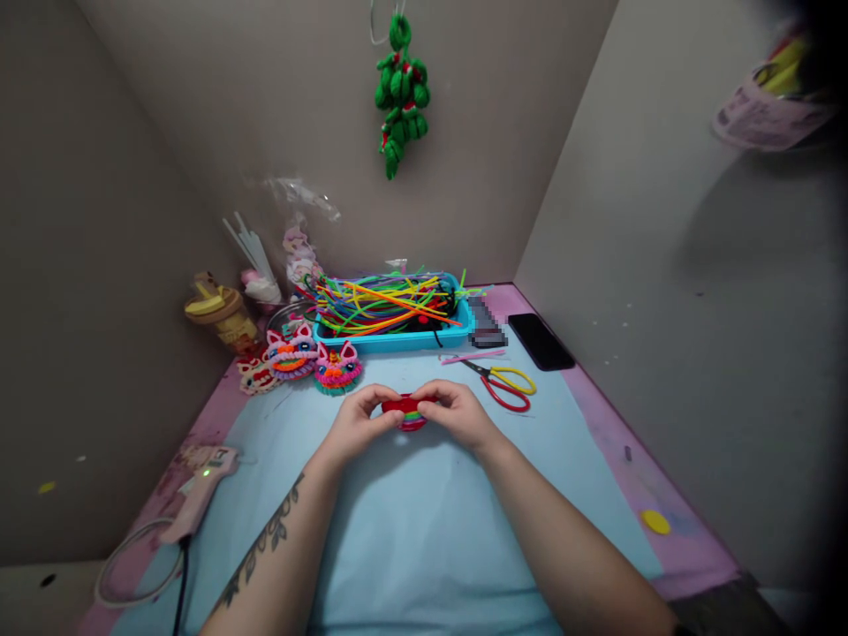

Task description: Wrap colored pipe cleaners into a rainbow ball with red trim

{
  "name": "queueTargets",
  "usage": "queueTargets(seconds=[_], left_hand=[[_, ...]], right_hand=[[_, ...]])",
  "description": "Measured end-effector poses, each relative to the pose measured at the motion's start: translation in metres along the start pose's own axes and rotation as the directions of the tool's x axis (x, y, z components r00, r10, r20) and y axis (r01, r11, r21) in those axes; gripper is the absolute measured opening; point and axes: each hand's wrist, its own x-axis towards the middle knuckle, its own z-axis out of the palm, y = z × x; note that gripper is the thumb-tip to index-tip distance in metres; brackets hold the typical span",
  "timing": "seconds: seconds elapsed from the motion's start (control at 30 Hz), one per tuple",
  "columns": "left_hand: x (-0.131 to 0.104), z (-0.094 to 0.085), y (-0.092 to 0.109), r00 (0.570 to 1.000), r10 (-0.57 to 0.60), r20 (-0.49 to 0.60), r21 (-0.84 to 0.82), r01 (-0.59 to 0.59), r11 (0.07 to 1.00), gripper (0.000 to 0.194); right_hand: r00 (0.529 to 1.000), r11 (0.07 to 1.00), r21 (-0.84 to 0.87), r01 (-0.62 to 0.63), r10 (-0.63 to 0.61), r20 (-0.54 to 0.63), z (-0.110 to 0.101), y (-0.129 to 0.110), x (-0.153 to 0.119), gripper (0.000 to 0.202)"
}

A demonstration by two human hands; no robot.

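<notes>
Over the middle of the light blue cloth [424, 512], a small red craft piece with rainbow stripes [412, 415] is held between both hands. My left hand [364, 422] pinches its left side with thumb and fingers. On the right side, my right hand [457, 415] grips it the same way, thumb in front. Fingers cover both ends of the piece. Behind my left hand sit fluffy animal-head crafts, one pink and teal [337, 367] and one pink and purple [291, 351]. Scissors with red and yellow handles [507, 384] lie to the right of my right hand.
A blue tray [390, 341] of colourful pipe cleaners [390, 302] stands at the back. A black phone [541, 341] lies at right. A pink glue gun [202, 495] with a cable rests at left. A yellow disc [655, 522] lies near the right edge. Walls enclose the table.
</notes>
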Motion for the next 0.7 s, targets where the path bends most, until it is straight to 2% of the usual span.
queueTargets(seconds=[0.2,0.5,0.7], left_hand=[[-0.0016,0.0008,0.0047,0.999,-0.033,0.021,-0.048,0.033,0.998,0.024],[-0.0009,0.0011,0.0081,0.996,-0.080,0.034,-0.022,0.081,0.996,0.027],[0.0010,-0.0008,0.0075,1.000,0.020,0.004,0.049,-0.020,0.999,0.029]], right_hand=[[1.000,1.000,0.022,-0.018,0.018,0.008,-0.0009,-0.0013,0.0004,0.016],[0.998,0.997,0.040,-0.066,0.066,-0.008,0.0005,-0.0029,0.0005,0.017],[0.994,0.975,0.197,-0.099,0.108,-0.035,-0.0018,0.0027,0.0025,0.022]])
